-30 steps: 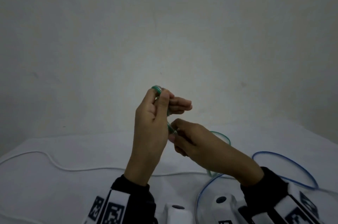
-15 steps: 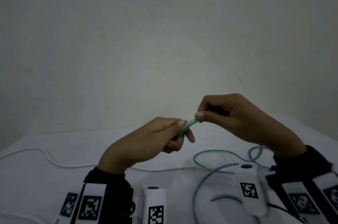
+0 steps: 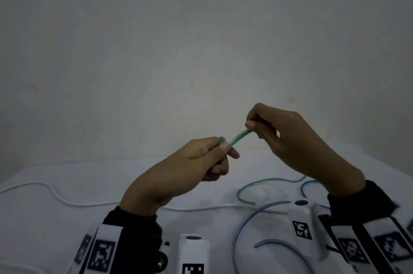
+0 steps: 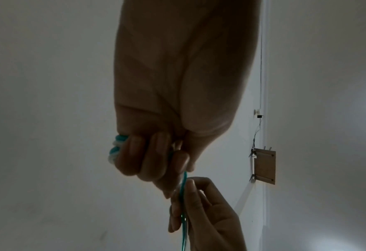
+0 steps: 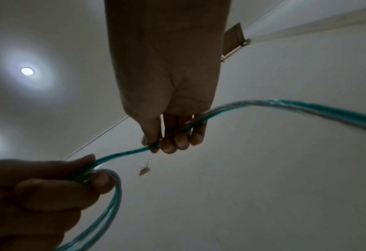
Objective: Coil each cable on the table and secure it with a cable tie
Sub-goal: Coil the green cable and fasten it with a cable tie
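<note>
Green cable [image 3: 240, 137]: your left hand [image 3: 190, 168] grips the wound loops so they cannot spring apart; your right hand [image 3: 290, 139] pinches the free run taut, its tail trailing to the worktop [image 3: 55, 229].

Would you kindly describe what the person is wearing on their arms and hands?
Both hands are bare: the left hand and right hand wear no gloves. Dark sleeves reach the wrists. White bands with black square markers wrap both forearms, and white camera housings sit by the wrists.
</note>
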